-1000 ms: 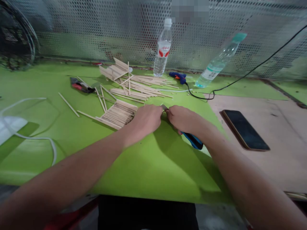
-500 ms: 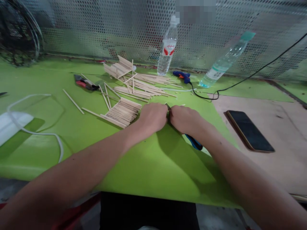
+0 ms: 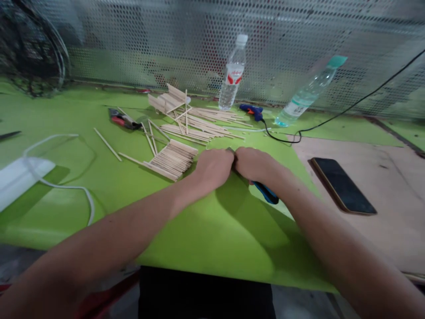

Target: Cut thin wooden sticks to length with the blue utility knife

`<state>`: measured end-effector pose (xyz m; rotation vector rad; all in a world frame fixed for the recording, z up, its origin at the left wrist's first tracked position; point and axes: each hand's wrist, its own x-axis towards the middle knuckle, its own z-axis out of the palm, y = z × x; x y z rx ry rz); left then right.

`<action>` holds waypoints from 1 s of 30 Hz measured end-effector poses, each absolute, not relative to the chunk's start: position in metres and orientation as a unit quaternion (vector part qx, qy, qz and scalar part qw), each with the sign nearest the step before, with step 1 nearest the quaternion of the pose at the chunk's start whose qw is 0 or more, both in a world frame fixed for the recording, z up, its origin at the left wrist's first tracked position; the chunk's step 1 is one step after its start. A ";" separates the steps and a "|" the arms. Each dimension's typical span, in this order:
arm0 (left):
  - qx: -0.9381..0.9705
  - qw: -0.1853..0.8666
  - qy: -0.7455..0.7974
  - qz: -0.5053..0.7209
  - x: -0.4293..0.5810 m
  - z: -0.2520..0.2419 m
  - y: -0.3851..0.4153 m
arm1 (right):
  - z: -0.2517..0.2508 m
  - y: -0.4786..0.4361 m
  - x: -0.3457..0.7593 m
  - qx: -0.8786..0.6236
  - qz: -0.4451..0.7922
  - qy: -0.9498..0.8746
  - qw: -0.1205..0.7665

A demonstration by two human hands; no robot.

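In the head view, your right hand [image 3: 254, 165] is wrapped around a blue knife [image 3: 266, 193], its handle showing below your palm over the green table [image 3: 206, 239]. Your left hand [image 3: 215, 167] is curled just beside it; its fingers are hidden, so I cannot tell what it grips. Near your left hand lies a stick panel [image 3: 174, 157], with loose sticks [image 3: 207, 125] behind. 2 bottles [image 3: 233, 76] stand farther back; a phone [image 3: 343, 185] lies to your right.

Green table [image 3: 186, 248] is pretty busy: slatted stick panel [image 3: 172, 157] just left of the left hand [image 3: 215, 167], loose sticks [image 3: 206, 126] beyond it, phone [image 3: 343, 185] on the pale section [image 3: 395, 208] right of the right hand [image 3: 254, 164], glue gun [image 3: 253, 111] and two bottles [image 3: 234, 77] past both.
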<state>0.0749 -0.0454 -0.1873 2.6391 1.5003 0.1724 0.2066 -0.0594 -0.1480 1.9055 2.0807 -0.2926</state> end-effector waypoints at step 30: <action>0.854 0.096 0.511 0.023 0.072 -0.190 -0.047 | -0.139 -0.082 0.239 0.621 -0.153 0.750 0.166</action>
